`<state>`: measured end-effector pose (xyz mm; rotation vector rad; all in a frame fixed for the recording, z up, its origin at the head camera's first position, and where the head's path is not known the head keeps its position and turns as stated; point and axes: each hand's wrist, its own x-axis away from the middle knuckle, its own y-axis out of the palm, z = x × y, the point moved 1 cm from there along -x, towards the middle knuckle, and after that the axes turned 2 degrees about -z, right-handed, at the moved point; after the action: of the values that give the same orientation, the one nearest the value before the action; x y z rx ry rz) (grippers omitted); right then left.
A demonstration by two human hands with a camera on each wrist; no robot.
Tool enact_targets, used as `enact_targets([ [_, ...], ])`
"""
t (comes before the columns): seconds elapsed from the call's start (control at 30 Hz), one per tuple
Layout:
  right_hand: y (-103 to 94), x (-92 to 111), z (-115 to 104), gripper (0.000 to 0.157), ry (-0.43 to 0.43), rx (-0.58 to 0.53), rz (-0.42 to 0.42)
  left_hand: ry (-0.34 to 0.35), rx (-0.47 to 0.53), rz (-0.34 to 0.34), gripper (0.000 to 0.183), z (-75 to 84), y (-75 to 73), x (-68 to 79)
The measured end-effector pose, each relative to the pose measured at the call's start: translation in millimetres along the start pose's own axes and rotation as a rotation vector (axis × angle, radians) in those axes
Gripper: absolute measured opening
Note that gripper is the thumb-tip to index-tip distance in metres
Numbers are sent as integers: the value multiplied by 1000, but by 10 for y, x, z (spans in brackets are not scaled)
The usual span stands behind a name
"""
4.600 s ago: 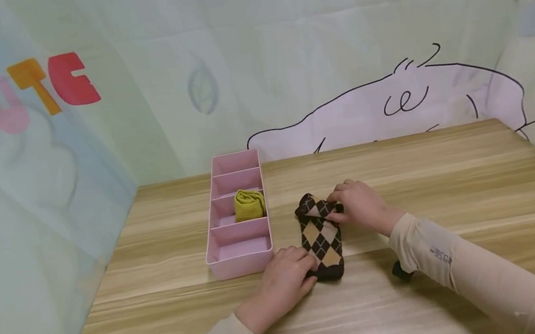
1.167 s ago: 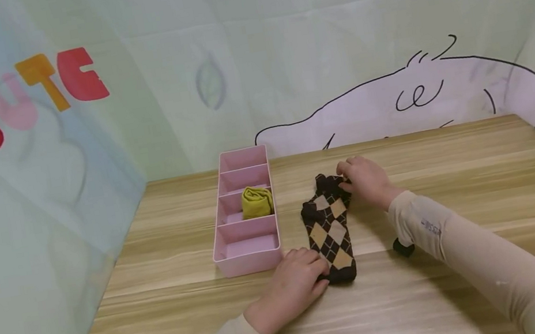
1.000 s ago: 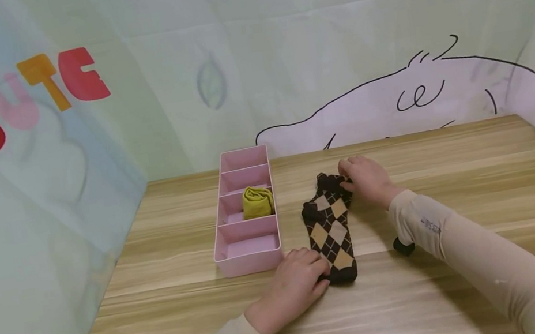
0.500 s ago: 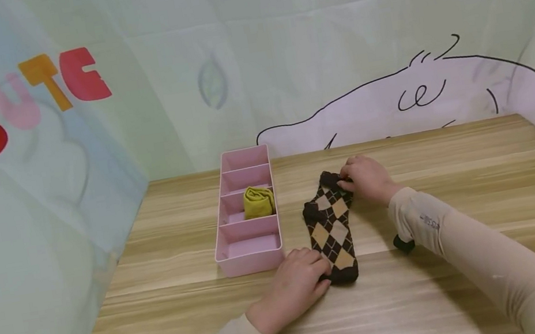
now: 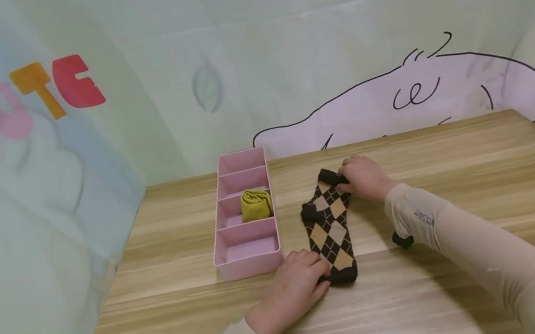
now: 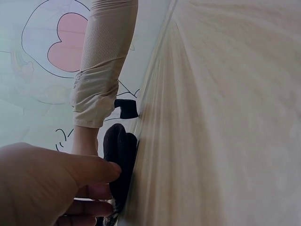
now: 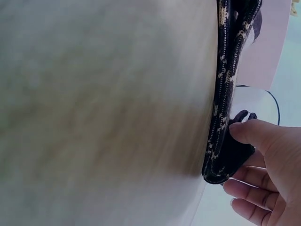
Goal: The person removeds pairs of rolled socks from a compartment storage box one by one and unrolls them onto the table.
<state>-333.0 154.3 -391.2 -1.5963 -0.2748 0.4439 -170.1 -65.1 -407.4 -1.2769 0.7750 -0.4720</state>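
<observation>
A pair of argyle socks (image 5: 332, 234), dark with tan and grey diamonds, lies lengthwise on the table, one layer on another. Their far part bends slightly right and ends in a dark band. My right hand (image 5: 365, 178) pinches that far band at its right corner between thumb and fingers, as the right wrist view shows. At the near dark end my left hand (image 5: 291, 293) holds the left edge, thumb by the end and fingertips over the fabric. In the left wrist view the thumb (image 6: 101, 170) lies against the dark end of the socks (image 6: 123, 155).
Left of the socks stands a long pink box (image 5: 249, 266) with several compartments in a row. A rolled yellow-green cloth item (image 5: 256, 205) sits in the second compartment from the near end. The wooden table (image 5: 459, 183) meets a printed backdrop (image 5: 330, 34) at its far edge.
The far part of the socks, bunched earlier, now lies unfolded and straighter, its dark band flattened. My right hand has moved away from me with it. The left hand keeps its place on the near end.
</observation>
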Motion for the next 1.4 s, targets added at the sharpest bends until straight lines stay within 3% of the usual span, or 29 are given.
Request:
enact_targets([
  [0.4,-52,-50,37,25,-15,23,33,3,-5,10,10,-12,20,-9],
  [0.63,-96,-80,65,29,14,-3,49,-3,-13,0,10,-17,-2,-9],
  [1.1,-26,-152,146,39,41,-37,42,6,-51,-28,11,21,28,14],
  [1.4,14,-182,182,31,19,-48,67,8,-48,-4,11,27,35,18],
])
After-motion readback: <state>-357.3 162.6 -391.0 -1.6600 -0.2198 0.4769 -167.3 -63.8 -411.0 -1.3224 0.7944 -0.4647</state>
